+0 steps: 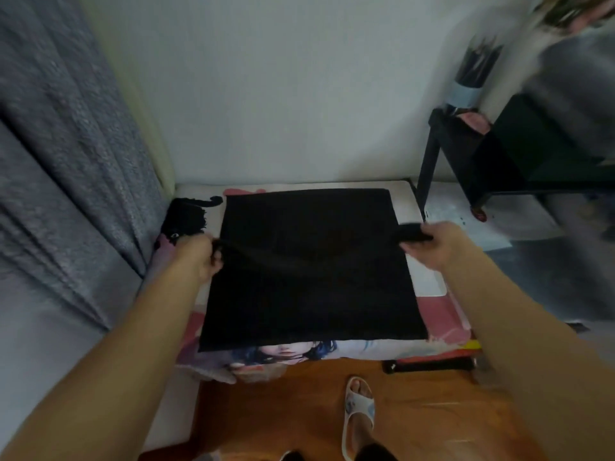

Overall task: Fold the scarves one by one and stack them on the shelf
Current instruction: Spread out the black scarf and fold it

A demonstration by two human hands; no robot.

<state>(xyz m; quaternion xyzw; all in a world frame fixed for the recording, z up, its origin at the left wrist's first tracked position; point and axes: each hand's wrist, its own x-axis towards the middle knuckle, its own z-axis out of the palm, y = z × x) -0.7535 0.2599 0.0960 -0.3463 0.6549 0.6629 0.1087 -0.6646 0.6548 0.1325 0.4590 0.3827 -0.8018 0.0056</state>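
Observation:
A black scarf (309,267) lies spread as a large rectangle over a printed pad (429,284) on a low surface in front of me. My left hand (196,261) pinches the scarf's left edge about halfway along. My right hand (436,244) grips a bunched bit of the right edge, lifted slightly off the pad. A shallow crease runs across the cloth between my two hands. A black shelf unit (499,154) stands at the right against the wall, its contents blurred.
A grey curtain (66,161) hangs at the left. A white wall (283,94) backs the pad. Another dark bundle (183,217) sits at the pad's far left corner. Wooden floor (299,410) and my foot in a white slipper (357,414) are below. Papers (466,211) lie under the shelf.

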